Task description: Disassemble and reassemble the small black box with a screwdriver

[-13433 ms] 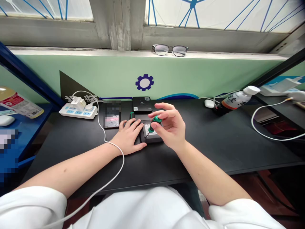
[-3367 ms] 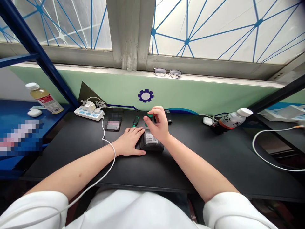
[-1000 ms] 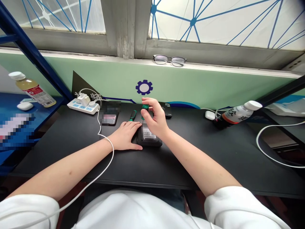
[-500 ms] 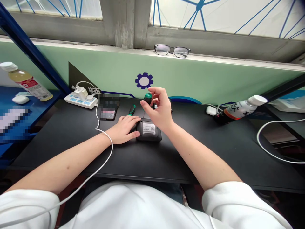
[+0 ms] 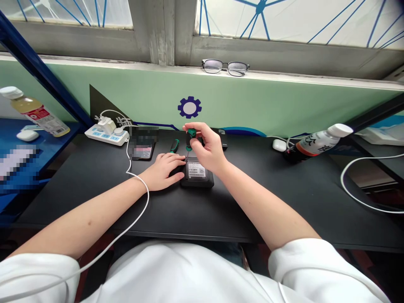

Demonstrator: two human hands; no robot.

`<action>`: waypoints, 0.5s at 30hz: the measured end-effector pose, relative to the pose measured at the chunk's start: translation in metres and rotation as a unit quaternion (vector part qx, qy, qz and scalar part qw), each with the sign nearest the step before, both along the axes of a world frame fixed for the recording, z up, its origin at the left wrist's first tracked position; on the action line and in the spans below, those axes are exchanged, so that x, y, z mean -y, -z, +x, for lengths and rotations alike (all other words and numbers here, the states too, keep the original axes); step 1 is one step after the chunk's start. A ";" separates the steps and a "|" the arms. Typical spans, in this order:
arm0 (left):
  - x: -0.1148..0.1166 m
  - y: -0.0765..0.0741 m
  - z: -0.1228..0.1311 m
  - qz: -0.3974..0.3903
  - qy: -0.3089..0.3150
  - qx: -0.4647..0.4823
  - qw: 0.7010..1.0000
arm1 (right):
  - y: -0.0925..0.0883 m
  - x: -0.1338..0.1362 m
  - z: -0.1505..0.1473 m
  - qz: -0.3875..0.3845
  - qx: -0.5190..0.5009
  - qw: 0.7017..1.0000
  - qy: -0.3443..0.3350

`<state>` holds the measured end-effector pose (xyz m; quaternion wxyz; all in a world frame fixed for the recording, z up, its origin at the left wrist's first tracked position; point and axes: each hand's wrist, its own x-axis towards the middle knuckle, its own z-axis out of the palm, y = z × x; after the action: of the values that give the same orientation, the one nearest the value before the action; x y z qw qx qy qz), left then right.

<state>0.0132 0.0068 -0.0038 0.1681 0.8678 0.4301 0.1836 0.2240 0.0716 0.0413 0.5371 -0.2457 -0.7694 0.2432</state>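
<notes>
My right hand is closed around the green-and-black handle of a screwdriver. Its thin shaft points down at the far left corner of a black box-shaped device with a white printed label; the tip's exact seat is too small to tell. Against the device's left side lies my left hand, its fingers stretched out and thumb apart, touching the edge. Just beyond those fingers a second green-and-black handled tool lies on the black desk, partly hidden.
A phone and a white power strip lie to the left. A white cable crosses over my left forearm. On the right are an earbud case and a tilted bottle. Glasses rest on the ledge.
My right hand has shifted slightly left and its fingers have closed further around the screwdriver handle, which now shows more fully. The left hand and the device have hardly moved.
</notes>
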 end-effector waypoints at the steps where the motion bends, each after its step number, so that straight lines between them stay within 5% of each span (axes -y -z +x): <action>1: 0.000 0.000 0.000 0.002 -0.001 0.001 1.000 | -0.001 0.000 0.000 0.001 0.000 1.000 0.001; 15: -0.001 0.002 -0.003 0.015 0.027 0.002 1.000 | 0.002 -0.002 -0.002 0.010 -0.016 0.998 0.053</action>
<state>0.0103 0.0075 -0.0062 0.1610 0.8812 0.4034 0.1868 0.2218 0.0740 0.0393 0.5640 -0.2771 -0.7490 0.2101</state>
